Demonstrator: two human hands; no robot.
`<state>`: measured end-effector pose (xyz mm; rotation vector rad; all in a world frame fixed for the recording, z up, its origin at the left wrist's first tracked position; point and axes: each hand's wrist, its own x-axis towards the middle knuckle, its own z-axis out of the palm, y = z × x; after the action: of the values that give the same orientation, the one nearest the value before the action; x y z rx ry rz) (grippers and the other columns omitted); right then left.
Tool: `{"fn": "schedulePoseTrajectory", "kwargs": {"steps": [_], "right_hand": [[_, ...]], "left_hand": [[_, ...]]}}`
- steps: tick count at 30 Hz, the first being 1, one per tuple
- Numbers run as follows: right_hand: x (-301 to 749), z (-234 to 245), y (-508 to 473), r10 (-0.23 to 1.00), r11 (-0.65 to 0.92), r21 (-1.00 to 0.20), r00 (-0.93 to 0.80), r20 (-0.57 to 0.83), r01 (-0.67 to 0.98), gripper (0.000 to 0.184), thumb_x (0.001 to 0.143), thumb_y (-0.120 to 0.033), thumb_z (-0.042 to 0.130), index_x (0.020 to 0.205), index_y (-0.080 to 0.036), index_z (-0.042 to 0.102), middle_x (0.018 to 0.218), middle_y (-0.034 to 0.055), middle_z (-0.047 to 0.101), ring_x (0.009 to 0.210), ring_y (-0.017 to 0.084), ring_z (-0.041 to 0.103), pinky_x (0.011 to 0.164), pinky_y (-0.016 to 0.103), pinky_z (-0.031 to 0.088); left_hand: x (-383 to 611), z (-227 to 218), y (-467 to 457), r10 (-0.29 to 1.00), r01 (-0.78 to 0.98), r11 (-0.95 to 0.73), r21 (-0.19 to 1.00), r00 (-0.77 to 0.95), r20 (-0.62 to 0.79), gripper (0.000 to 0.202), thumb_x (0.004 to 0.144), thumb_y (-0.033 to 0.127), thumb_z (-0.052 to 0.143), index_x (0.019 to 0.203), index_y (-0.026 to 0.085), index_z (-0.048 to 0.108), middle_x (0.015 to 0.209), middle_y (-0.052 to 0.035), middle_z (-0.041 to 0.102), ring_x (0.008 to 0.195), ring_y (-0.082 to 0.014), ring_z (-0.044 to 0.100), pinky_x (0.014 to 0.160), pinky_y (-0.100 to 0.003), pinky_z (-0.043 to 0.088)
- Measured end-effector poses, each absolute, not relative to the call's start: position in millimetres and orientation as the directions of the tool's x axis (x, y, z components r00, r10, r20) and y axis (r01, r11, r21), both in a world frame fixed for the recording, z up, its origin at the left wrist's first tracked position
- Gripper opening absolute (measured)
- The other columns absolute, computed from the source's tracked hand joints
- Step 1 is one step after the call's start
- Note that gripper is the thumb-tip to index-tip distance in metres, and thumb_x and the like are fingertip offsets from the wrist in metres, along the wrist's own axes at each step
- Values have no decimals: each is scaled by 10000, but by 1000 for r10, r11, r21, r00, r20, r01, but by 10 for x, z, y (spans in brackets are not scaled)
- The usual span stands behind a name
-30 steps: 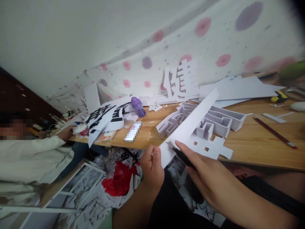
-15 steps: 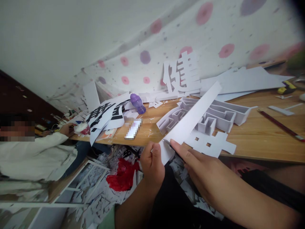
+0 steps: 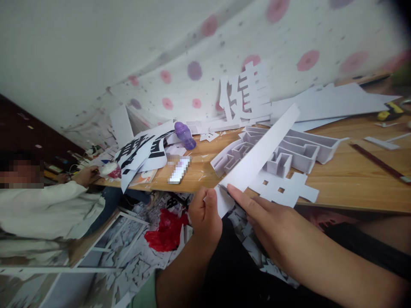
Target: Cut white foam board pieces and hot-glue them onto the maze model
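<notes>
My left hand is closed on the near end of a long white foam-board strip, thumb on top. The strip slants up and to the right over the wooden table. My right hand lies against the strip's near end with the forefinger stretched along it; a thin dark tool seems to sit under that finger, but I cannot make it out. Behind the strip lies a white built-up foam-board character with raised walls. A flat cut-out character rests at the table's front edge.
Another white cut-out character leans on the dotted wall cloth. Printed black-and-white sheets, a purple bottle, loose white boards and a dark red ruler lie on the table. A person in white works at the left. Paper scraps and red plastic cover the floor.
Both hands and the strip have shifted slightly up and away, towards the table edge. My grip looks unchanged. The view has tilted a little.
</notes>
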<state>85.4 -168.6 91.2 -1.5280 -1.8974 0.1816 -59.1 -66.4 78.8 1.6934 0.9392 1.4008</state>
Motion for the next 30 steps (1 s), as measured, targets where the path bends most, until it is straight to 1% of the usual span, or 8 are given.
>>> {"fn": "schedulePoseTrajectory", "kwargs": {"steps": [4, 7, 14, 19, 22, 25, 28, 30], "right_hand": [[869, 931, -1692, 904, 303, -508, -74, 422, 806, 693, 889, -82, 384, 1518, -278, 169, 1172, 107, 600, 817, 207, 669, 788, 380, 572], [870, 928, -1689, 901, 307, -513, -71, 428, 802, 684, 886, -94, 389, 1514, -280, 192, 1159, 107, 607, 809, 217, 671, 767, 386, 577], [855, 897, -1683, 895, 321, -527, -71, 440, 786, 680, 874, -117, 421, 1506, -280, 231, 1073, 97, 642, 757, 225, 675, 745, 384, 581], [851, 893, -1706, 888, 321, -510, -67, 455, 798, 697, 861, -117, 430, 1508, -283, 229, 1094, 94, 640, 789, 233, 671, 733, 367, 584], [844, 853, -1695, 889, 329, -505, -82, 450, 798, 707, 855, -117, 427, 1510, -284, 221, 1089, 88, 645, 797, 237, 669, 727, 360, 583], [831, 800, -1678, 898, 320, -519, -79, 432, 793, 736, 847, -101, 418, 1516, -297, 184, 1024, 72, 663, 737, 227, 669, 715, 360, 578], [826, 777, -1694, 912, 304, -518, -87, 401, 799, 746, 845, -96, 412, 1521, -289, 162, 915, 58, 671, 654, 212, 657, 714, 359, 572], [829, 774, -1726, 903, 319, -505, -96, 419, 802, 748, 843, -98, 418, 1523, -271, 160, 854, 50, 664, 602, 202, 640, 713, 358, 569]], "left_hand": [[-582, 790, -659, 888, 64, -448, 892, 152, 435, 410, 885, 471, 511, 597, 189, 433, 570, 32, 410, 551, -119, 377, 528, -249, 316], [-574, 779, -664, 885, 65, -459, 886, 126, 449, 395, 894, 452, 507, 608, 189, 435, 580, 32, 407, 561, -119, 376, 535, -249, 314], [-603, 768, -667, 856, 146, -512, 847, 167, 489, 385, 922, 428, 470, 622, 188, 437, 591, 30, 420, 578, -123, 384, 558, -256, 315], [-597, 778, -670, 868, 157, -495, 854, 134, 478, 404, 924, 441, 453, 608, 193, 408, 583, 34, 402, 571, -122, 377, 554, -257, 314], [-586, 799, -665, 868, 197, -497, 845, 121, 482, 418, 927, 447, 436, 596, 195, 390, 564, 38, 389, 552, -119, 368, 537, -260, 304], [-587, 812, -656, 861, 245, -506, 827, 103, 497, 421, 929, 442, 427, 589, 197, 382, 546, 45, 364, 530, -114, 346, 519, -261, 290], [-593, 815, -650, 857, 261, -513, 818, 100, 506, 420, 924, 438, 431, 582, 198, 386, 541, 44, 370, 528, -115, 351, 517, -264, 286], [-588, 823, -647, 855, 269, -515, 814, 101, 508, 421, 923, 438, 428, 580, 199, 385, 539, 43, 374, 526, -116, 358, 518, -265, 285]]}}
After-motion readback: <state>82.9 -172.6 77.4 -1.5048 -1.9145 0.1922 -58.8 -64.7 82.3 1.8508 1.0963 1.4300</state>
